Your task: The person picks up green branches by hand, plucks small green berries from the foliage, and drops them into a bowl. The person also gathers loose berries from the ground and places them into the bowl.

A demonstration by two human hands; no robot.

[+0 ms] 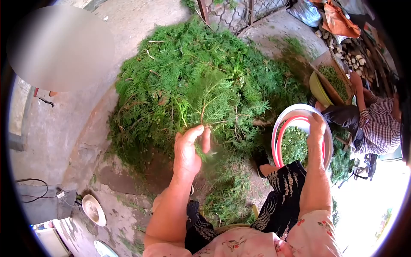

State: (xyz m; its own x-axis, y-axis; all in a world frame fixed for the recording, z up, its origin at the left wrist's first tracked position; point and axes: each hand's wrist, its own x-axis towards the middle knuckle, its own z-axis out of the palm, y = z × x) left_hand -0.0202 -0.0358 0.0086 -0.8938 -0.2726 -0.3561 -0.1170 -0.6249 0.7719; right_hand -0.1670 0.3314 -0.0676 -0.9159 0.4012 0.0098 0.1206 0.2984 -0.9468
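Observation:
My left hand point(191, 147) pinches the stem of a feathery green sprig point(209, 103), held up in front of a large heap of green branches point(150, 85) on the ground. My right hand point(316, 127) is over the right side of a round metal basin point(329, 147), its fingers bent downward; whether they hold anything is too small to tell. Inside the basin lie a red ring-shaped rim point(279, 143) and small green pickings point(294, 143).
A co-worker point(379, 124) in a checked shirt sits at the right, beside a woven tray point(332, 77) of greens and a yellow-green bowl point(317, 90). Chopped wood point(353, 60) and bags point(306, 13) are at the upper right. A pale dish point(93, 210) stands lower left.

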